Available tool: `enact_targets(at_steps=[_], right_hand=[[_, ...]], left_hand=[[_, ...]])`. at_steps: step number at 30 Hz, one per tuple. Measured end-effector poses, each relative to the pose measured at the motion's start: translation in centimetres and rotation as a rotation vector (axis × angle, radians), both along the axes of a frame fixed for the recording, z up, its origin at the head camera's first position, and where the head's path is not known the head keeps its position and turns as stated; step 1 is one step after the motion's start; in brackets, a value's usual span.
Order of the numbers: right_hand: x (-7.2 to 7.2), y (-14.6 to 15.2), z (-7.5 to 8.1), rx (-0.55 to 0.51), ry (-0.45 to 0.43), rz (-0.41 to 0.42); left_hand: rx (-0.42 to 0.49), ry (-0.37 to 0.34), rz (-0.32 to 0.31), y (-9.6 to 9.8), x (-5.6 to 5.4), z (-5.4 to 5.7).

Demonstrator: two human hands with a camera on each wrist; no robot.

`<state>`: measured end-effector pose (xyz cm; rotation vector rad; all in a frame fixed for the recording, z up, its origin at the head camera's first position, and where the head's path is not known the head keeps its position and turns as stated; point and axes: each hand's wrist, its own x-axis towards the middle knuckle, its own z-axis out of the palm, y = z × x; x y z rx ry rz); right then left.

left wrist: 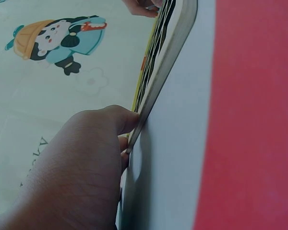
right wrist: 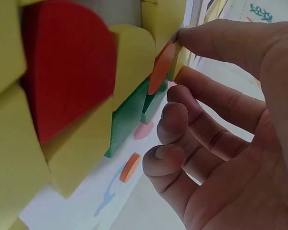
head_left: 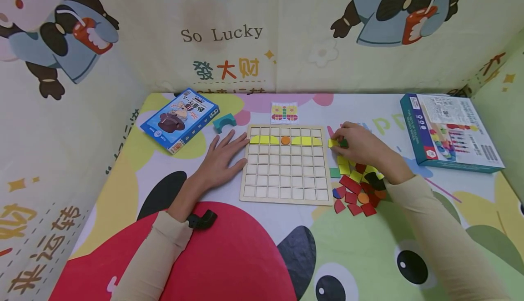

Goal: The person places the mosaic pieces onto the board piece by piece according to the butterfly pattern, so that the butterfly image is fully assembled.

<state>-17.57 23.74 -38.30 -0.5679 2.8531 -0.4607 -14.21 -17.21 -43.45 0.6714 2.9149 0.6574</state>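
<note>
My left hand (head_left: 219, 162) lies with fingers spread at the left edge of a wooden grid board (head_left: 285, 201); in the left wrist view its thumb (left wrist: 122, 119) touches the board's side. The board's second row holds yellow pieces (head_left: 265, 139) on both sides of an orange disc (head_left: 285, 140). Right of the board, my right hand (head_left: 360, 144) pinches a small yellow piece (head_left: 333, 143) between thumb and index finger. Its other fingers curl loosely in the right wrist view. A green piece (head_left: 344, 143) shows by the fingers.
Loose red (head_left: 350, 184), yellow, orange and green pieces lie below my right hand. A butterfly pattern card (head_left: 284, 112) sits behind the board. At the back left are a blue box (head_left: 180, 119) and a teal arch-shaped piece (head_left: 224, 122); a larger box (head_left: 454, 132) lies back right.
</note>
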Motion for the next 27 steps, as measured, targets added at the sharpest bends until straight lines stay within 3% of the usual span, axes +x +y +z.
enact_targets(at_steps=[10, 20, 27], right_hand=[[0.0, -2.0, 0.9, 0.005, 0.018, 0.006], [0.5, -8.5, 1.2, -0.049, 0.038, 0.132], [0.4, -13.0, 1.3, -0.018, 0.075, 0.203]], left_hand=[[-0.003, -0.002, -0.006, -0.1, 0.0, 0.0], [0.005, 0.001, 0.001, -0.1, 0.1, 0.1], [0.011, 0.001, -0.009, -0.1, 0.0, 0.2]])
